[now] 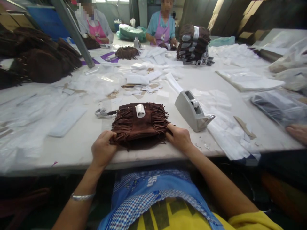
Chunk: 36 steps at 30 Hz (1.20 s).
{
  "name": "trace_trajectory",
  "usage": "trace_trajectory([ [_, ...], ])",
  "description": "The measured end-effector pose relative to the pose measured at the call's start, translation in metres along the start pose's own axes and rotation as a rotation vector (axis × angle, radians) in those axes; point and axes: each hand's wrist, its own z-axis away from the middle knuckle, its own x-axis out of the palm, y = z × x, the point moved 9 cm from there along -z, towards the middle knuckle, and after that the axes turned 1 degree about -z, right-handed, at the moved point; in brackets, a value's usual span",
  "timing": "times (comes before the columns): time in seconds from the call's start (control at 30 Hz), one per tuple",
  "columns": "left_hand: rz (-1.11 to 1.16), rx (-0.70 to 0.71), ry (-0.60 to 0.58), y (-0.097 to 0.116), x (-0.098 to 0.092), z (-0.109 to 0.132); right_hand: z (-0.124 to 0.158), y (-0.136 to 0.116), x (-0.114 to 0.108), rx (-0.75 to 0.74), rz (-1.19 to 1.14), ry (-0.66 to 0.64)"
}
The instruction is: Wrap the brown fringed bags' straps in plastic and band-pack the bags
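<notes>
A dark brown fringed handbag [141, 124] lies on the white table in front of me, near its front edge. White wrapping covers a piece at the top middle of the bag, and a wrapped strap end [102, 112] sticks out to the left. My left hand [103, 148] pinches the bag's lower left corner. At the lower right side, my right hand [179, 137] grips the bag with fingers closed on the fringe. Both sets of fingertips are partly hidden by the fringe. A grey tape dispenser [192, 110] stands just right of the bag.
White paper strips [225, 137] lie right of the dispenser. Clear plastic sheets [64, 91] cover the left. Brown bags are piled at left [38, 60] and stacked at back [193, 44]. A metal post [74, 32] rises at left. Two people in aprons sit opposite; another hand [297, 132] rests at right.
</notes>
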Motion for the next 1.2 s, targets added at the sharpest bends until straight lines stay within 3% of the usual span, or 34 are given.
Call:
trace_trajectory([
  [0.1,0.139,0.01,-0.082,-0.003,0.008,-0.004,0.001,0.01,0.002,0.089,-0.032,-0.013],
  [0.23,0.263,-0.116,-0.244,-0.017,0.021,-0.007,0.001,0.016,0.007,0.134,-0.097,-0.068],
  [0.4,0.284,0.049,-0.302,-0.004,0.018,-0.012,-0.001,0.02,0.011,0.133,-0.071,-0.104],
  [0.5,0.232,-0.003,-0.194,-0.004,0.013,-0.01,-0.002,0.021,0.015,0.107,-0.089,-0.113],
  [0.63,0.195,-0.328,0.062,-0.019,0.006,0.008,0.0,0.02,0.016,0.076,-0.091,-0.08],
  [0.73,0.361,-0.466,0.093,-0.021,0.016,0.02,0.0,0.019,0.015,0.068,-0.068,-0.059],
  [0.83,0.406,-0.408,0.092,-0.012,0.015,0.02,0.0,0.017,0.012,0.062,-0.064,-0.047],
  [1.03,0.206,-0.237,0.024,-0.008,0.0,0.017,0.002,0.006,0.007,0.005,0.011,-0.035],
  [1.2,0.015,-0.173,-0.22,-0.022,0.001,0.017,0.001,0.007,0.004,-0.003,0.026,-0.117],
])
